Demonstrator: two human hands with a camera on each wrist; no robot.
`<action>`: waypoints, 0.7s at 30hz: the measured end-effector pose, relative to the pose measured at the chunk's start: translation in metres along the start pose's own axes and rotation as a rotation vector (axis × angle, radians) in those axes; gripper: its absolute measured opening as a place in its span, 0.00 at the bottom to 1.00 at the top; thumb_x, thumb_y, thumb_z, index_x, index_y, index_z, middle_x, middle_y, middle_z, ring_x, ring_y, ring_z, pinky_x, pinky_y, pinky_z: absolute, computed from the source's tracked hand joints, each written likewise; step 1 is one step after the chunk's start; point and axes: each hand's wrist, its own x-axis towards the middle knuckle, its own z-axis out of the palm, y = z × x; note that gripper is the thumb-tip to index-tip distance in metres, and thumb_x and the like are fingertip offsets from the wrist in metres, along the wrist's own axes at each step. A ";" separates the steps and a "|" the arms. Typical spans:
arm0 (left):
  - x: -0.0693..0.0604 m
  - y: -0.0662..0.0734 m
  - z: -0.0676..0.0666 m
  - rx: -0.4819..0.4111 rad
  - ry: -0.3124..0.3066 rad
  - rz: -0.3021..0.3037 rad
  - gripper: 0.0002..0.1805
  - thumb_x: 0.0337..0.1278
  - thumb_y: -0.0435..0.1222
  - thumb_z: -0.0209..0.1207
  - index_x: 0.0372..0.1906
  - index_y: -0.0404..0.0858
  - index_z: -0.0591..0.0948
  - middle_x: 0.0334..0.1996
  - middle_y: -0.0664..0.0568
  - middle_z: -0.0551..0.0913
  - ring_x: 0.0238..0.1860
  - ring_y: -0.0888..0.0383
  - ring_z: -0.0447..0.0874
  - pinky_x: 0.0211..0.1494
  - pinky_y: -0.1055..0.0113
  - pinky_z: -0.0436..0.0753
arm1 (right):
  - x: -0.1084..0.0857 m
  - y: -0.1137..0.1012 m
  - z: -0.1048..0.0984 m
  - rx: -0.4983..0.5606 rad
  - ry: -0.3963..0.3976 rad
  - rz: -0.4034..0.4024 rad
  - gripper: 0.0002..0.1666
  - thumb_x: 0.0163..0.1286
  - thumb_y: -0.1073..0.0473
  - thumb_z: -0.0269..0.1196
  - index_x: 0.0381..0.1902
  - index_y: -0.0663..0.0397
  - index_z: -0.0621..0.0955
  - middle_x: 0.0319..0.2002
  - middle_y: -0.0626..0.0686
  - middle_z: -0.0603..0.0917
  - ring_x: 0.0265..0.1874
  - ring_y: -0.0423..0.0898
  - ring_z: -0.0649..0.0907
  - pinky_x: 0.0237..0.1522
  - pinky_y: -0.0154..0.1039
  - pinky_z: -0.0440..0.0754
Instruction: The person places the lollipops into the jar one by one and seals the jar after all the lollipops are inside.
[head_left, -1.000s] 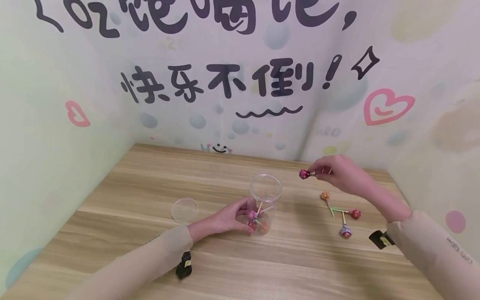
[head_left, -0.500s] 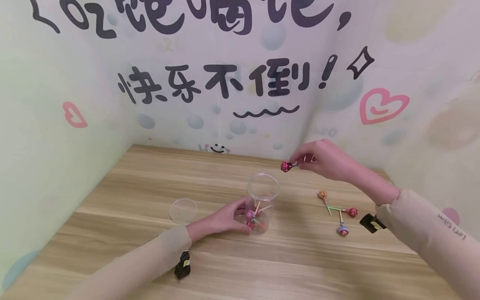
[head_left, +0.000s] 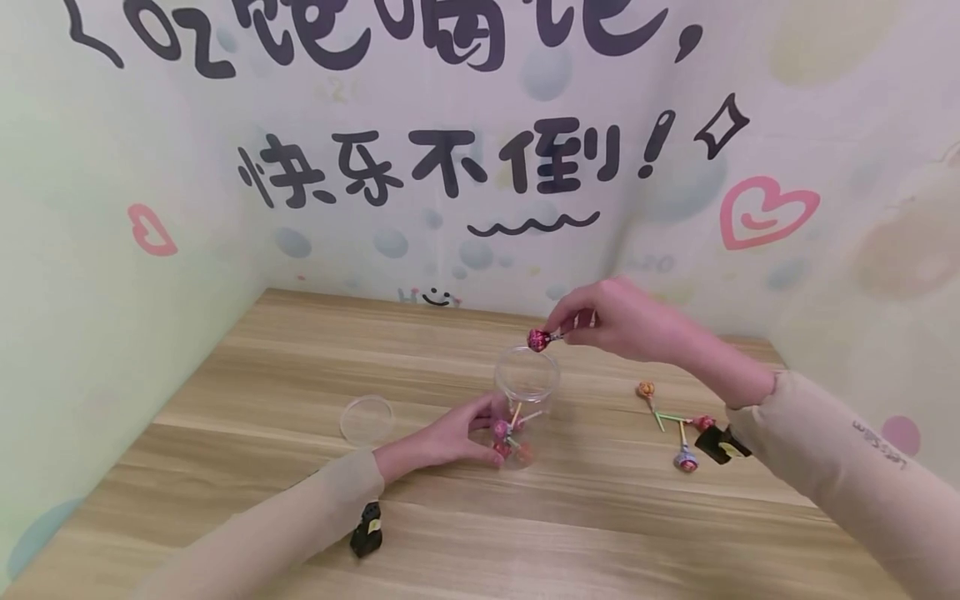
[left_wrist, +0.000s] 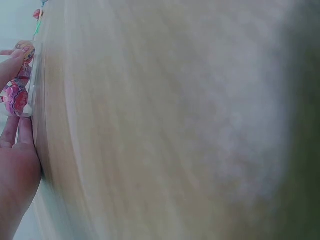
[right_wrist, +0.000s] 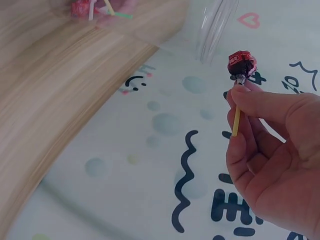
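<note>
Right of centre in the head view, the right hand (head_left: 622, 321) has its fingers clamped on the stick of a dark red lollipop (head_left: 537, 339), just below the wrapped head, near the rim of the clear jar (head_left: 534, 403); at mid-frame, the left hand (head_left: 450, 435) holds that upright jar, fingers curved round its side; several candies (head_left: 501, 430) lie inside; left of centre, a round lid (head_left: 367, 420) lies flat on the bench (head_left: 262, 375); toward the right rest an orange lollipop (head_left: 646, 389), a red lollipop (head_left: 703, 422) and a blue-wrapped lollipop (head_left: 686, 460).
</note>
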 end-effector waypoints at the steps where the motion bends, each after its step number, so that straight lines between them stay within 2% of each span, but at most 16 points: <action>1: 0.000 0.000 0.000 0.001 -0.003 0.006 0.40 0.46 0.29 0.73 0.67 0.37 0.67 0.63 0.44 0.75 0.67 0.48 0.74 0.73 0.65 0.73 | 0.001 -0.001 0.002 0.003 -0.005 -0.011 0.13 0.62 0.69 0.67 0.42 0.49 0.88 0.35 0.45 0.89 0.31 0.37 0.82 0.33 0.32 0.83; 12: 0.001 0.001 -0.001 -0.008 -0.009 0.001 0.42 0.47 0.29 0.72 0.69 0.38 0.66 0.63 0.45 0.76 0.67 0.49 0.75 0.74 0.63 0.72 | 0.010 -0.015 0.020 0.032 -0.080 -0.078 0.13 0.64 0.71 0.64 0.42 0.51 0.87 0.37 0.48 0.88 0.32 0.38 0.81 0.34 0.32 0.82; 16: 0.001 0.001 -0.001 -0.005 -0.009 0.021 0.40 0.46 0.28 0.73 0.66 0.37 0.67 0.61 0.43 0.77 0.65 0.50 0.76 0.73 0.66 0.73 | 0.011 -0.017 0.025 0.044 -0.093 -0.109 0.12 0.63 0.71 0.65 0.41 0.52 0.87 0.36 0.47 0.88 0.32 0.38 0.80 0.34 0.31 0.82; 21: 0.000 0.001 -0.001 -0.004 -0.007 0.016 0.36 0.45 0.28 0.73 0.62 0.37 0.70 0.59 0.45 0.79 0.63 0.54 0.78 0.71 0.69 0.74 | 0.013 -0.018 0.030 0.054 -0.103 -0.119 0.13 0.63 0.72 0.64 0.41 0.52 0.87 0.36 0.46 0.88 0.32 0.37 0.81 0.35 0.30 0.82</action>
